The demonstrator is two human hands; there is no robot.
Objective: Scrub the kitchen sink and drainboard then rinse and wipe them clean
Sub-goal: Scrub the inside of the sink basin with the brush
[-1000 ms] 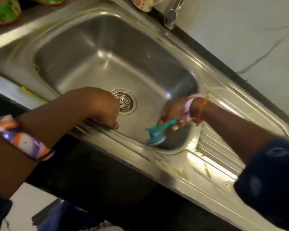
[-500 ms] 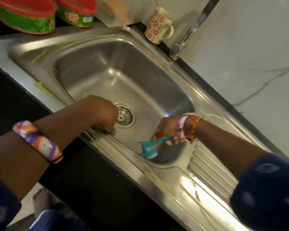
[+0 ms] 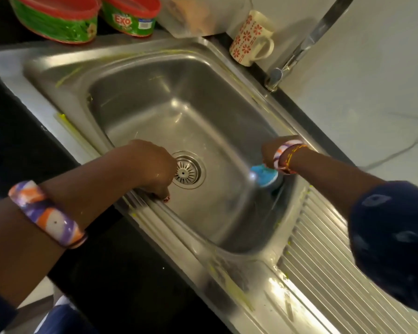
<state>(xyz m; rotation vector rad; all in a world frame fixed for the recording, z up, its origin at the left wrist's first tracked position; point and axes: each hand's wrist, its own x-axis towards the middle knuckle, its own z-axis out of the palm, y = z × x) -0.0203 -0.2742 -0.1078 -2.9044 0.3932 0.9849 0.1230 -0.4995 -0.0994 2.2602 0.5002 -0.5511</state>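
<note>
Right hand [image 3: 272, 150] grips a blue scrub brush [image 3: 263, 175] inside the sink [image 3: 155, 97]; a tub [image 3: 130, 16] behind reads "EXO".

— What do we have here?

— We see a stainless steel sink [image 3: 169, 92], one deep basin with a round slotted drain [image 3: 187, 170] in its floor, yellow-green streaks along its rim.

— And the drainboard [image 3: 323, 256]?

— Ribbed steel at four o'clock of the basin, smeared yellow too.

— The scrubber?

— A blue round scrub brush [image 3: 263, 175], blurred, lies against the basin wall at three o'clock of the drain.
</note>
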